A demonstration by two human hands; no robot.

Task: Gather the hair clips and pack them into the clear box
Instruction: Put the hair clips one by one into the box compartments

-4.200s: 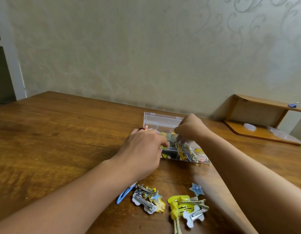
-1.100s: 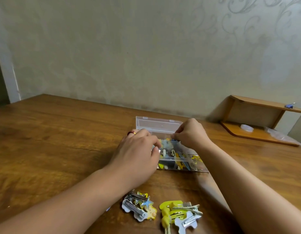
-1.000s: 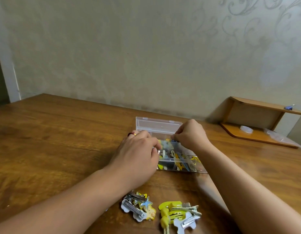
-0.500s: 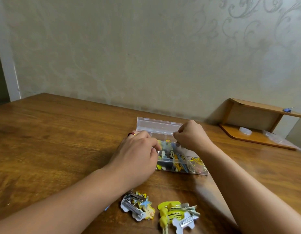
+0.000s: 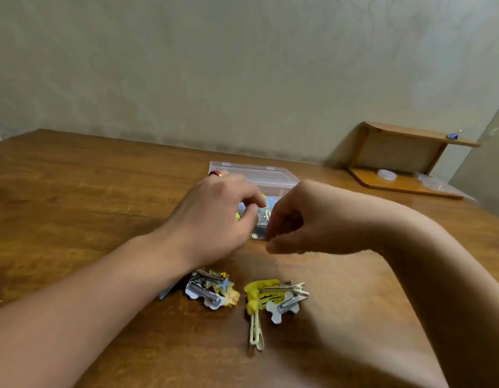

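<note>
Lying nearest on the wooden counter [image 5: 74,191], two small heaps of hair clips wait to be packed. The left heap [image 5: 211,289] has star shapes and metal clasps. It touches the left forearm, and a blue clip [image 5: 165,294] shows partly from under that arm. The right heap [image 5: 273,296] has a long yellow clip and a white one with a metal clasp. Both heaps sit just in front of the hands, I think so that each clip needs only a short reach.

A little farther, the left hand [image 5: 214,219] rests at the near left corner of the clear box [image 5: 270,179], its fingers curled toward the inside. It seems to steady the box or to arrange clips there, but I cannot tell if it holds anything. It wears a red ring [image 5: 216,173]. The right hand [image 5: 295,222] hangs over the near edge of the box with loosely curled fingers pointing down. I see nothing between them, so it looks empty, probably on its way to the heaps.

The box is open, its lid laid back toward the wall, and some colourful clips show inside between the hands.

Far right, a small wooden shelf [image 5: 405,161] stands against the wall.
</note>
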